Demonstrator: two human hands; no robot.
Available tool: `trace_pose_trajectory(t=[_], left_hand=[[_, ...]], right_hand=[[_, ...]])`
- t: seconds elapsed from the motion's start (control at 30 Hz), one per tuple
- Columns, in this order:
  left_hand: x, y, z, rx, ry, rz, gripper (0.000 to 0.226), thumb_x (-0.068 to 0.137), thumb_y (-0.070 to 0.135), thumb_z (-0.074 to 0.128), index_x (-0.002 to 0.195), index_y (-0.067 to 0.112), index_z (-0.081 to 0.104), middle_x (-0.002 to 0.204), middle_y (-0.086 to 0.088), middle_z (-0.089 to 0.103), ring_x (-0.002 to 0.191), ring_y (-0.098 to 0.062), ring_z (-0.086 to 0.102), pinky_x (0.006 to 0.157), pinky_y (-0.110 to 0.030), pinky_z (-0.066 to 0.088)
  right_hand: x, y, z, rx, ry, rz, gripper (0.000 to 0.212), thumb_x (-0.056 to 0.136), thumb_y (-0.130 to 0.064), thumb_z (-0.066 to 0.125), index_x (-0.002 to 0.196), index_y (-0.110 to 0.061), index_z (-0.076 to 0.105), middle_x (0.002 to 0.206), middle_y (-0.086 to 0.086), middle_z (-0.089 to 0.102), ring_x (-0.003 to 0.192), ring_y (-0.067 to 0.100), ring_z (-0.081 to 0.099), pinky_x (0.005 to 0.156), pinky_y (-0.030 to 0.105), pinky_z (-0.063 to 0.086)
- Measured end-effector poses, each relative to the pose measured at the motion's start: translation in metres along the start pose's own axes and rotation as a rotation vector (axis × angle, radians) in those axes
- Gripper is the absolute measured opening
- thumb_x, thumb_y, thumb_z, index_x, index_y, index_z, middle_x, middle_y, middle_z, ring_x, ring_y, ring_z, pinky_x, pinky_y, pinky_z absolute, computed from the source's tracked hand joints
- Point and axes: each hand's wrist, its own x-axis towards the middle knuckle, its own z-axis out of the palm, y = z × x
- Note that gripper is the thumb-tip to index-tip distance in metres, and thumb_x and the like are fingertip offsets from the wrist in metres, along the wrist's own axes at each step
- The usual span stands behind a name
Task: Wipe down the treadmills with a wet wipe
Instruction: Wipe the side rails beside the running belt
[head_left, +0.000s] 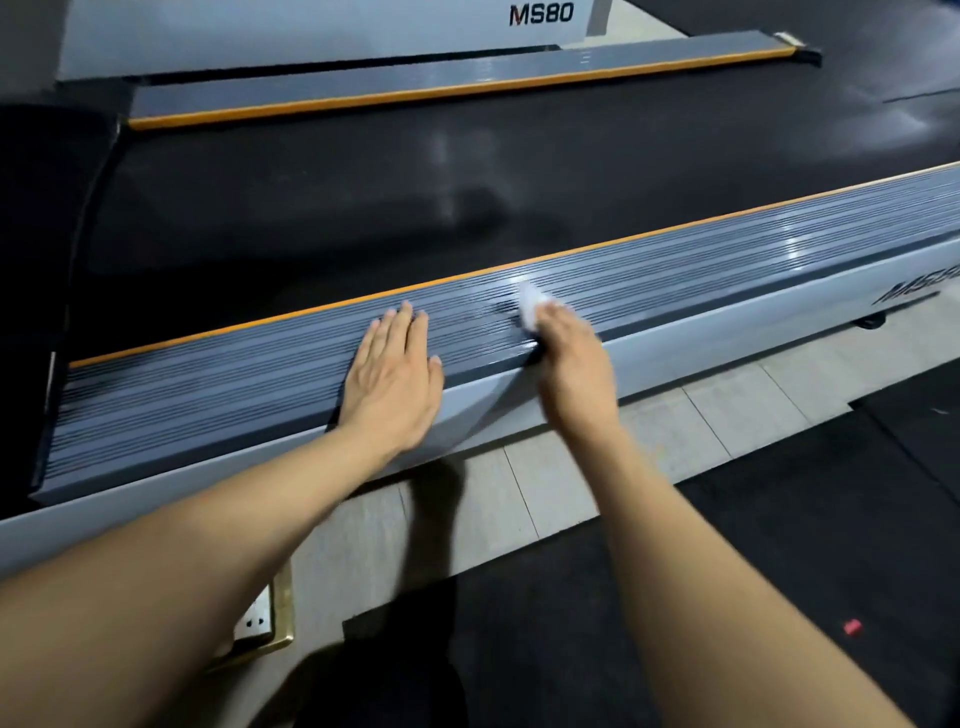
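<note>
Your left hand lies flat, fingers straight, on the ribbed side rail at mid-frame. Your right hand, blurred, grips the white wet wipe against the same rail. The black treadmill belt lies beyond; a floor socket sits lower left.

Floor socket in brass frame; small red scrap on black mat.

On the ribbed side rail we see free room to the right; our flat left hand blocks the left.
</note>
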Motion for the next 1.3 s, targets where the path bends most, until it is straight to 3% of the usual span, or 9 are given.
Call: trace_pose_trajectory(t=[0.13, 0.33, 0.47, 0.57, 0.7, 0.8, 1.13, 1.2, 1.3], left_hand=[[0.019, 0.006, 0.005, 0.048, 0.031, -0.097, 0.068, 0.106, 0.036, 0.031, 0.161, 0.002, 0.010, 0.170, -0.016, 0.003, 0.157, -0.027, 0.002, 0.127, -0.036, -0.003], [0.024, 0.009, 0.013, 0.121, -0.012, -0.182, 0.069, 0.106, 0.039, 0.022, 0.161, 0.004, -0.001, 0.170, -0.012, -0.007, 0.158, -0.021, -0.006, 0.127, -0.034, -0.006], [0.023, 0.009, 0.013, 0.131, -0.010, -0.180, 0.067, 0.108, 0.040, 0.018, 0.162, 0.006, -0.001, 0.170, -0.010, -0.008, 0.157, -0.019, -0.007, 0.127, -0.033, -0.007], [0.024, 0.011, 0.015, 0.138, -0.004, -0.171, 0.066, 0.108, 0.041, 0.017, 0.162, 0.007, -0.002, 0.170, -0.009, -0.009, 0.157, -0.018, -0.008, 0.126, -0.032, -0.009], [0.028, 0.010, 0.016, 0.155, -0.011, -0.159, 0.067, 0.107, 0.040, 0.016, 0.162, 0.006, 0.000, 0.170, -0.009, -0.006, 0.157, -0.017, -0.007, 0.126, -0.032, -0.009], [0.027, 0.011, 0.013, 0.150, 0.000, -0.141, 0.067, 0.105, 0.039, 0.012, 0.161, 0.003, 0.012, 0.170, -0.013, 0.006, 0.158, -0.021, 0.000, 0.127, -0.034, -0.005], [0.024, 0.011, 0.016, 0.114, 0.024, -0.117, 0.063, 0.108, 0.040, 0.014, 0.162, 0.009, 0.003, 0.171, -0.007, -0.002, 0.157, -0.017, -0.006, 0.127, -0.033, -0.005], [0.025, 0.011, 0.017, 0.109, 0.037, -0.066, 0.064, 0.106, 0.038, 0.012, 0.162, 0.008, 0.010, 0.171, -0.008, 0.005, 0.158, -0.019, -0.001, 0.128, -0.034, -0.002], [0.025, 0.017, 0.016, 0.088, 0.058, 0.067, 0.066, 0.102, 0.036, 0.018, 0.159, 0.004, 0.026, 0.168, -0.011, 0.021, 0.157, -0.021, 0.013, 0.128, -0.035, 0.004]], right_hand=[[0.004, 0.014, -0.002, -0.083, 0.045, 0.148, 0.048, 0.092, 0.000, 0.041, 0.138, -0.005, 0.055, 0.150, 0.015, 0.049, 0.140, 0.033, 0.041, 0.119, 0.038, 0.027], [-0.015, -0.040, 0.017, 0.103, -0.159, -0.285, 0.045, 0.093, -0.014, 0.044, 0.133, -0.009, 0.063, 0.142, 0.010, 0.058, 0.135, 0.026, 0.050, 0.115, 0.039, 0.036], [0.044, 0.029, -0.011, -0.121, -0.105, -0.034, 0.046, 0.094, -0.007, 0.043, 0.139, -0.011, 0.053, 0.147, 0.011, 0.051, 0.129, 0.032, 0.051, 0.106, 0.037, 0.037], [0.066, 0.059, -0.024, -0.239, -0.138, 0.095, 0.055, 0.090, -0.003, 0.042, 0.144, 0.001, 0.041, 0.153, 0.021, 0.038, 0.141, 0.035, 0.037, 0.115, 0.038, 0.026], [0.063, -0.018, 0.021, 0.014, -0.211, -0.235, 0.051, 0.091, -0.013, 0.039, 0.140, -0.008, 0.054, 0.141, 0.015, 0.055, 0.133, 0.033, 0.049, 0.112, 0.039, 0.035], [0.063, -0.054, 0.046, 0.010, -0.431, -0.421, 0.052, 0.096, -0.015, 0.045, 0.148, -0.011, 0.044, 0.157, 0.012, 0.039, 0.147, 0.026, 0.032, 0.121, 0.035, 0.023], [0.124, 0.039, 0.001, -0.167, -0.191, 0.115, 0.052, 0.085, -0.001, 0.050, 0.136, -0.006, 0.049, 0.140, 0.014, 0.049, 0.134, 0.031, 0.044, 0.108, 0.040, 0.040], [0.110, 0.005, 0.020, -0.082, -0.203, 0.014, 0.045, 0.087, -0.005, 0.045, 0.131, -0.011, 0.054, 0.124, 0.011, 0.056, 0.117, 0.032, 0.055, 0.094, 0.042, 0.049], [0.086, -0.034, 0.040, -0.047, -0.365, -0.316, 0.046, 0.094, -0.010, 0.041, 0.140, -0.011, 0.049, 0.145, 0.012, 0.049, 0.136, 0.029, 0.044, 0.110, 0.038, 0.036]])
